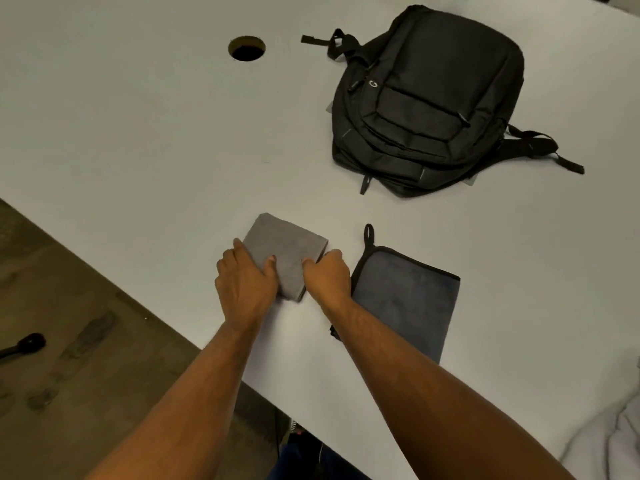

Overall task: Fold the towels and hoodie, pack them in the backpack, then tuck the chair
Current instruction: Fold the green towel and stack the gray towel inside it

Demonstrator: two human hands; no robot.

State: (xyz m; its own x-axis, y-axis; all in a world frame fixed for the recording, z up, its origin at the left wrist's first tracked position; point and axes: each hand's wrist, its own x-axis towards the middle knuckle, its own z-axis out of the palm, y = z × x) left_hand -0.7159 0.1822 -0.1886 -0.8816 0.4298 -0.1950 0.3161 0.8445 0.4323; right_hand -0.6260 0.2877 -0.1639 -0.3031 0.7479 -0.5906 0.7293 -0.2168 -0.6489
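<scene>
The left hand holds the near left side of the folded grey towel, fingers under it and thumb on top. The right hand grips its right edge with curled fingers. The towel lies on the white bench. Just to its right lies a blue towel. The black backpack lies far right. The hoodie peeks in at the near right corner.

Looking down at pale grey bench, round cable hole showing near far edge; dark worn floor running bottom left, soft even light reflecting off top.
</scene>
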